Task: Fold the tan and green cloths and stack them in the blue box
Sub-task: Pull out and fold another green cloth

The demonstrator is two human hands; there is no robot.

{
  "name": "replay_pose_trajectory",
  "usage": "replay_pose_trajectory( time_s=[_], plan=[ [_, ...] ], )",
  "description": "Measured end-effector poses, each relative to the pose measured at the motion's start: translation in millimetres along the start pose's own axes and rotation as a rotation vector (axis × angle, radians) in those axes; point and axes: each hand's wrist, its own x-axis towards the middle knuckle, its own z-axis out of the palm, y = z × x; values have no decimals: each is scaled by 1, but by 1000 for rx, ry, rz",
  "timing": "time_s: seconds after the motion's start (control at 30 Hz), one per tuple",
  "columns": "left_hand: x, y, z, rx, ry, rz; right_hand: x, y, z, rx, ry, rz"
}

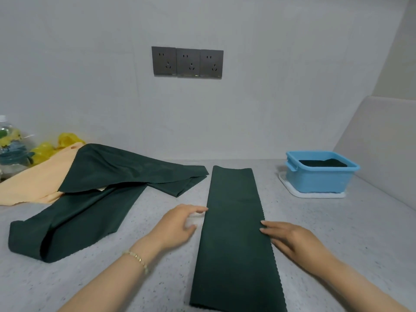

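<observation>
A dark green cloth (234, 233), folded into a long narrow strip, lies flat on the counter running away from me. My left hand (177, 226) sits at its left edge, fingertips touching the fabric, fingers relaxed. Across from it, my right hand (292, 239) lies flat at the right edge, with straight fingertips on the cloth. More green cloths (94, 197) lie rumpled to the left, overlapping a tan cloth (33, 181). The blue box (319, 176) stands at the back right and holds a folded dark green cloth (322, 163).
The blue box rests on a white tray (315, 194). A plastic bottle (9, 145) and yellow plastic bags (56, 145) sit at the far left by the wall. Three grey wall sockets (188, 62) are ahead. A side wall rises on the right.
</observation>
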Motion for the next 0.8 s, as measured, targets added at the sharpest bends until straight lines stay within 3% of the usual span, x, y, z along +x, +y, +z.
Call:
replay_pose_trajectory(
  time_s=[0.1,0.2,0.3,0.47,0.6,0.8],
  plan=[
    [-1,3,-2,299,-82,239,-2,-9,-2,-86,94,-157],
    [1,12,-2,503,-7,511,2,-9,-4,-151,87,-257],
    [5,13,-2,714,-55,604,2,-6,-1,-205,38,-308],
    [7,15,-3,723,-144,553,-2,-6,-1,-154,24,-316],
    [5,11,1,615,-125,489,-3,-6,-2,-224,-1,-365],
    [8,8,9,678,-210,400,-5,-5,-6,-312,26,-451]
  ],
)
